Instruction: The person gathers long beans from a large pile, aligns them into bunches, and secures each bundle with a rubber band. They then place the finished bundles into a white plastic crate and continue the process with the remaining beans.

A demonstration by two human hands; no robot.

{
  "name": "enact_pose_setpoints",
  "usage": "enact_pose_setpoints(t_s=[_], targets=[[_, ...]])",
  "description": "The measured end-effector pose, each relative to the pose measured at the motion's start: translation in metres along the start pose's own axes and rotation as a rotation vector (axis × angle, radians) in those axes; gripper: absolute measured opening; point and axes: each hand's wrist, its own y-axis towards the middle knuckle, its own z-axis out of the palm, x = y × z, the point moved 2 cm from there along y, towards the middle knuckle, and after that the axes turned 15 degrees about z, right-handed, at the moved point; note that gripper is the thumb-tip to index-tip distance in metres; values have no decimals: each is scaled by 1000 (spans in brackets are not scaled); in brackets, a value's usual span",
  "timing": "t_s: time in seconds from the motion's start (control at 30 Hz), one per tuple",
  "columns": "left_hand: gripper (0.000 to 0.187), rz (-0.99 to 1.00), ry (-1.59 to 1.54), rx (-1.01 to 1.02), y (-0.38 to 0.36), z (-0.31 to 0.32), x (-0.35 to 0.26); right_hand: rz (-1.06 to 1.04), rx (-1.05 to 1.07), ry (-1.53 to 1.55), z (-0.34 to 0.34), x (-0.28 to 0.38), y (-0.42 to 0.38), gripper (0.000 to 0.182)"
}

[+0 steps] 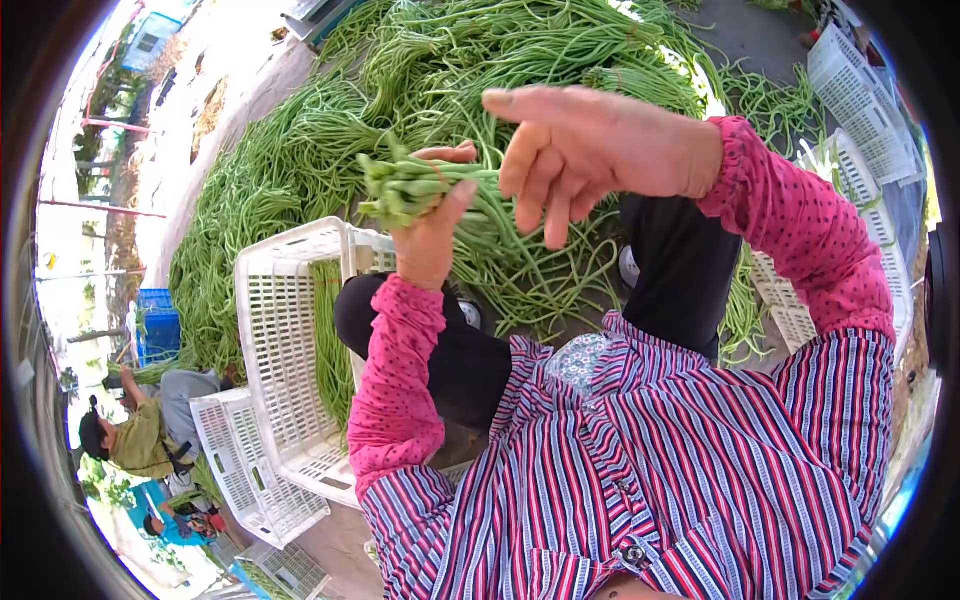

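Observation:
A bundle of long green beans (408, 188) is gripped by my left hand (428, 245), its cut ends pointing left and a thin reddish band near them. The rest of the bundle hangs down to the right, over loose beans. My right hand (600, 150) is raised to the right of the bundle, with its thumb stretched out and its fingers apart and slightly bent; nothing shows in it. Behind both hands lies a big heap of long green beans (290, 190).
A white crate (290, 245) with beans inside stands left of my knee, beside another white crate (240, 440). More white crates (850, 90) are at the right. A blue bin (158, 325) and a seated person (145, 430) are at the far left.

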Motion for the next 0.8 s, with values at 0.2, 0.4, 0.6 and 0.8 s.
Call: enact_pose_setpoints(t_s=[0.2,0.4,0.6,0.8], targets=[[41,19,-458,5,28,-38,-33,-692,-516,-234,-39,-7,26,24],[49,94,-761,89,52,-39,-60,-863,-682,-363,-5,-8,36,11],[54,268,-1178,452,74,-34,-75,-921,-616,-355,5,1,33,10],[51,224,-1141,446,85,-30,-78,-1181,-534,-502,30,7,26,17]])
